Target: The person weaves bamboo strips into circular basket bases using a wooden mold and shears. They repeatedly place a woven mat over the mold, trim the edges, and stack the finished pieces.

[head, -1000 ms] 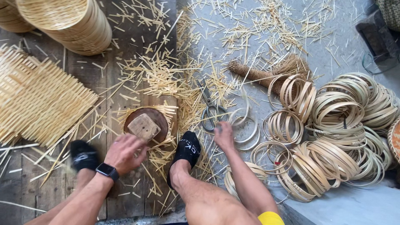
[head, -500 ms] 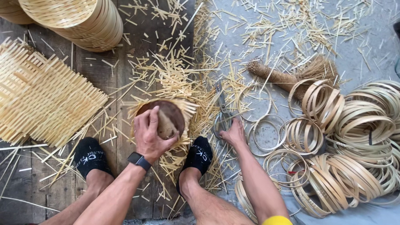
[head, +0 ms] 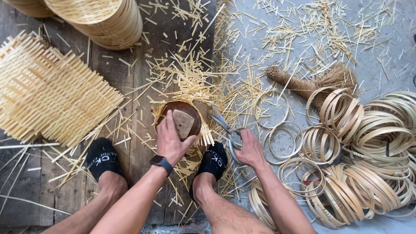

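Plank floor (head: 130,143) littered with bamboo offcuts (head: 190,78), hoops (head: 359,160) beside scissors (head: 225,128).

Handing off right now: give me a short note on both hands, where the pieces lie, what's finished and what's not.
Left hand presses the wooden block on the round woven piece, between the feet.
Right hand grips the scissors, blades pointing at the piece.
Done: stacked baskets top left.
Left: strip ends stick out around the piece's rim; woven mats left, bamboo rings right.
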